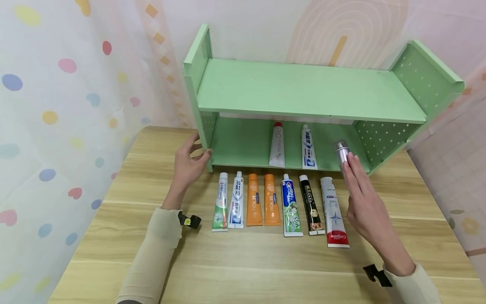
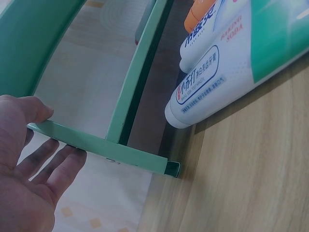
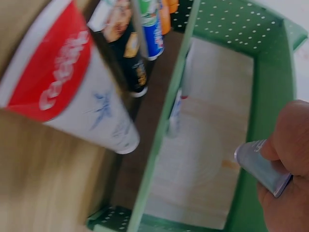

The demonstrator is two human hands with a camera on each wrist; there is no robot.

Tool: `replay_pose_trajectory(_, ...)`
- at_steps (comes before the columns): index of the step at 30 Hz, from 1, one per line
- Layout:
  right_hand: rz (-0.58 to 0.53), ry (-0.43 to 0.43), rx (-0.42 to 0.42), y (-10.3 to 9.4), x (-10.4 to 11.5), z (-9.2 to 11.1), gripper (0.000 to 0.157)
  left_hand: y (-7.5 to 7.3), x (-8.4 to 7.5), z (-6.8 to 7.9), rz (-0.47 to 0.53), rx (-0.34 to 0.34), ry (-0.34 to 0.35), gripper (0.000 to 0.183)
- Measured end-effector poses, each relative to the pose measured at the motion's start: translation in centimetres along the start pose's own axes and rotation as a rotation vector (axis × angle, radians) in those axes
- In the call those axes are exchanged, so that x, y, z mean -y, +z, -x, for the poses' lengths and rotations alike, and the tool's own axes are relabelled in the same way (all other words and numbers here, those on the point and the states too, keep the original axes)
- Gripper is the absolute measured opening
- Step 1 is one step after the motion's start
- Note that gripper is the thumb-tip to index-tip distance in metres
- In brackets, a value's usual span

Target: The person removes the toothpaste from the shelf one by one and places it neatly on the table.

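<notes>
My left hand (image 1: pixel 189 164) grips the left side panel of a green two-tier shelf (image 1: pixel 303 89), its thumb and fingers on either side of the panel's edge (image 2: pixel 104 146). Over the right part of the lower tier, my right hand (image 1: pixel 366 207) holds a slim silver tube (image 1: pixel 342 151) with a shiny cap, pinched between thumb and fingers; its label is unreadable. Left of it on that tier lie a white tube with a red cap (image 1: pixel 277 145) and a white-and-blue toothpaste tube (image 1: pixel 309 147). A Colgate tube (image 1: pixel 335 215) lies on the table near my right wrist.
In front of the shelf, more tubes lie in a row on the wooden table (image 1: pixel 243 270): a green-and-white one (image 1: pixel 220 202), a white-and-blue one (image 1: pixel 237 202), two orange ones (image 1: pixel 254 200), a Crest tube (image 1: pixel 291 207) and a black one (image 1: pixel 312 207). A patterned curtain (image 1: pixel 76 93) hangs behind.
</notes>
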State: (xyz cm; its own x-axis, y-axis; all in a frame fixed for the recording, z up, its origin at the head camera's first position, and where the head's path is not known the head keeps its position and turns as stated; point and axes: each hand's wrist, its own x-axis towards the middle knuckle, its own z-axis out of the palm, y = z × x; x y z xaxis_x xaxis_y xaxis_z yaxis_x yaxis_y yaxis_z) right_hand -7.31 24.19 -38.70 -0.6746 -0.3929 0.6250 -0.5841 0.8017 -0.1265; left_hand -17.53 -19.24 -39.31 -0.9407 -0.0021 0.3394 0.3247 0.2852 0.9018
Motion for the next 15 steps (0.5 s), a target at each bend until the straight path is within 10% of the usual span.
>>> replay_pose_trajectory(15, 0.040, 0.077, 0.080, 0.5, -1.7, 3.6, 0.078, -0.1, -0.2, 0.0, -0.004, 0.004, -0.012, 0.061)
